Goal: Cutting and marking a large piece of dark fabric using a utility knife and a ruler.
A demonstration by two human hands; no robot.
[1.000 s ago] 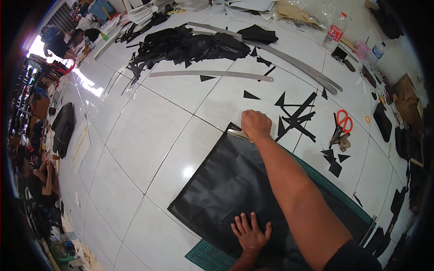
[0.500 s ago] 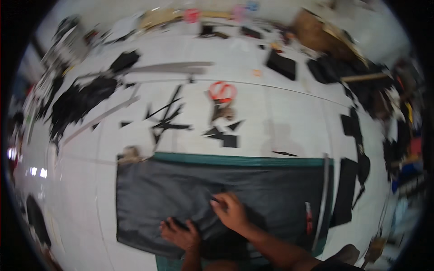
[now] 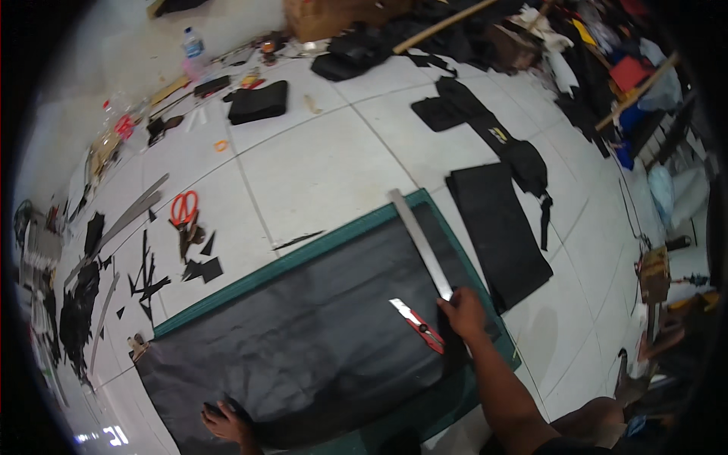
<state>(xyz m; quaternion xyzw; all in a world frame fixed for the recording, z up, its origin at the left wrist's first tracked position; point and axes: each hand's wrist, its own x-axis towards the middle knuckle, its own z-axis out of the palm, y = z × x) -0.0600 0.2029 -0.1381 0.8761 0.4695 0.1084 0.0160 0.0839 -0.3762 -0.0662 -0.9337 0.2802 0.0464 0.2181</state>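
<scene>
A large sheet of black material (image 3: 303,318) lies over a green cutting mat (image 3: 250,283), whose far and right borders show. My right hand (image 3: 464,312) is closed round a long metal ruler (image 3: 422,246) lying along the sheet's right side. Just left of that hand rests a red utility knife (image 3: 418,327) with its blade showing. Near the sheet's front left edge, my left hand (image 3: 225,425) lies with fingers and thumb apart, pressing on the material. A small clip-like brown thing (image 3: 137,346) sits at the sheet's far left corner.
Orange-handled scissors (image 3: 184,212) and black scraps (image 3: 203,270) lie on the tiled floor beyond the mat. A folded black piece (image 3: 500,235) lies to the right, beside a black strapped item (image 3: 523,163). A plastic bottle (image 3: 194,49) stands by the wall.
The view has turned to the right. My right hand has left the sheet's middle, where it pinched a small dark thing, and now grips the ruler. My left hand remains on the sheet.
</scene>
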